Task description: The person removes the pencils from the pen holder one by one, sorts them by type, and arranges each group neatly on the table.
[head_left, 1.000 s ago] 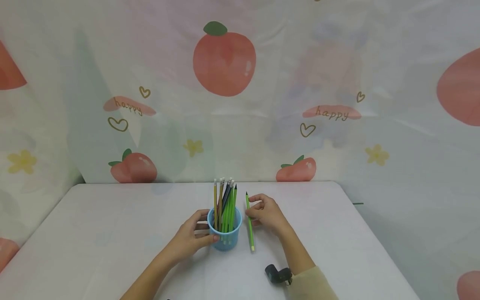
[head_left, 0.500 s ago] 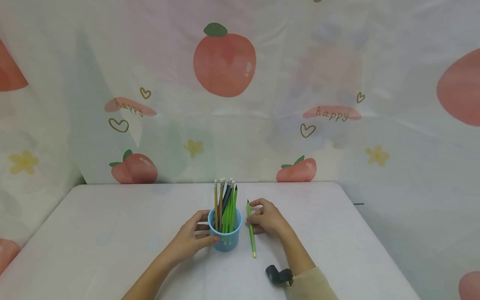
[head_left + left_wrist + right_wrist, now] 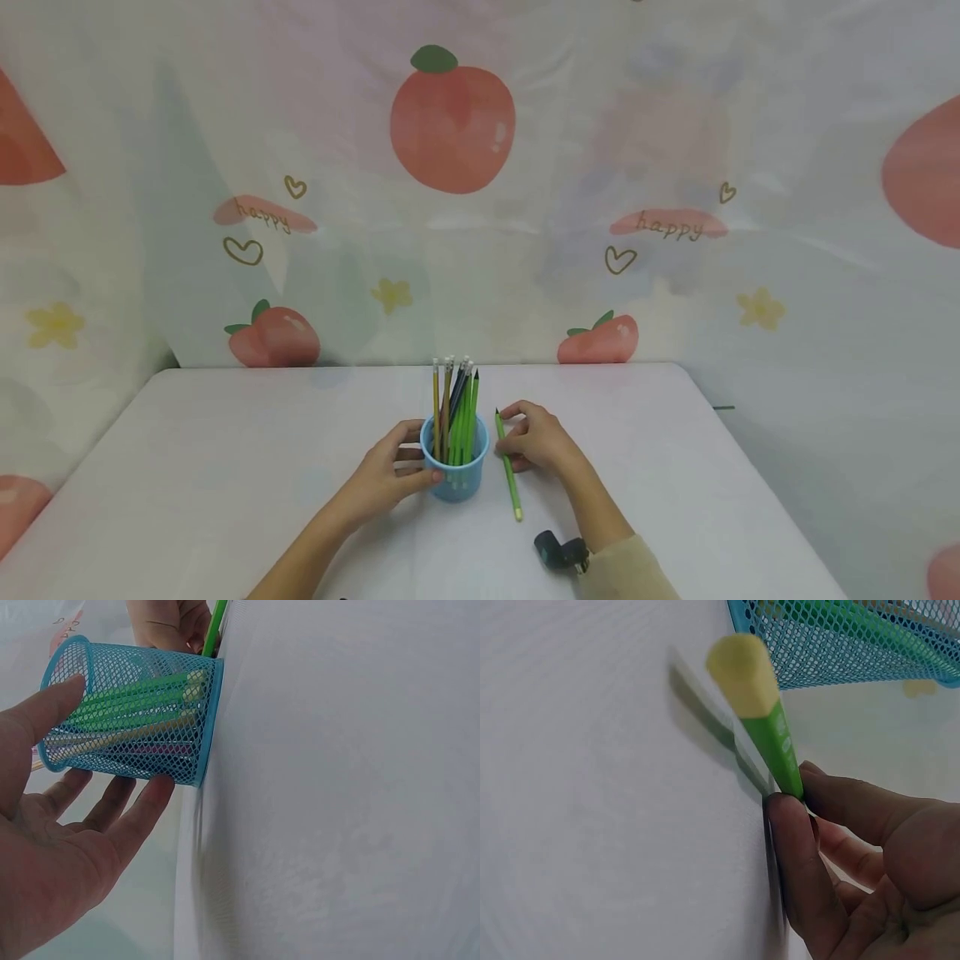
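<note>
A light-blue mesh pencil cup [image 3: 456, 485] stands on the white table, full of several pencils [image 3: 467, 417]: green ones, and yellow and dark ones with white eraser ends up. My left hand [image 3: 382, 479] holds the cup from its left side; the left wrist view shows the thumb [image 3: 64, 701] at the rim and the other fingers along the opposite wall. Just right of the cup, my right hand [image 3: 542, 437] pinches a green pencil [image 3: 512, 487] between thumb and fingers. Its dark point is away from me, and its pale yellow end [image 3: 746, 679] faces the right wrist camera.
The white table [image 3: 247, 467] reaches back to a hanging cloth [image 3: 480, 275] printed with fruit, flowers and hearts. A black device [image 3: 558, 552] sits at my right wrist, by the beige sleeve [image 3: 626, 571].
My right hand has come slightly nearer with the green pencil, whose near end has swung a little to the right. The left hand keeps its hold on the cup.
</note>
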Demonstrator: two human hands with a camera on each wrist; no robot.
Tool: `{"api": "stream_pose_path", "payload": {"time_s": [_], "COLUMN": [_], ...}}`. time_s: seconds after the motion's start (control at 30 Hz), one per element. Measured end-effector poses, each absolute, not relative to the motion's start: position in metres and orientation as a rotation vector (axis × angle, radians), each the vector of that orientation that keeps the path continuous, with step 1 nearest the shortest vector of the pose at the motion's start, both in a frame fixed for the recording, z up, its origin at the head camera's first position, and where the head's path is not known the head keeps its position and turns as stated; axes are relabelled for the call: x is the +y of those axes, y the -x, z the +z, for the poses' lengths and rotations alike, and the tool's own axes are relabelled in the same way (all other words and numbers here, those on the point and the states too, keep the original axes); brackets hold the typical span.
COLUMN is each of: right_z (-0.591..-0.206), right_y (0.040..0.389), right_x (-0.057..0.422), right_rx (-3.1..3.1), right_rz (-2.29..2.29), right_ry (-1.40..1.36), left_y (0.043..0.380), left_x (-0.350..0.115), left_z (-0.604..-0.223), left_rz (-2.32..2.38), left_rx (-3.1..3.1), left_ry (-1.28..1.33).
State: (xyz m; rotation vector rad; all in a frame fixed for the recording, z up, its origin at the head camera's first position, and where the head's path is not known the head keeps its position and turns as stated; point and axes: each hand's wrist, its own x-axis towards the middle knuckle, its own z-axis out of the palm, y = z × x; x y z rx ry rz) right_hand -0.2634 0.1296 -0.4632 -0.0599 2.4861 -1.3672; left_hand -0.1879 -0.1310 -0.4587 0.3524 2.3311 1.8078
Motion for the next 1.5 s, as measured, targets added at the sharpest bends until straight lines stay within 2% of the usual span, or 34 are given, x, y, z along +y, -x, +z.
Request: {"api": "stream_pose_path", "payload": {"time_s": [0.67, 1.1, 1.5], "right_z": [-0.460, -0.429, -0.425], "right_y": [0.264, 0.251, 0.246], "right_x": [0.128, 0.123, 0.116], "right_rx": [2.552, 2.392, 2.351], "right_rz": [-1.317, -1.641, -1.658], "right_ry": [0.113, 0.564, 0.610], "left_y": [0.190, 0.187, 0.186], "left_x": [-0.132, -0.131, -0.131], "left_z": [-0.456, -0.461, -0.458], "left_rz": [1.812, 1.791, 1.799], "left_rx": [2.332, 2.331, 2.323], "left_ry": [-0.376, -0.336, -0.360]}}
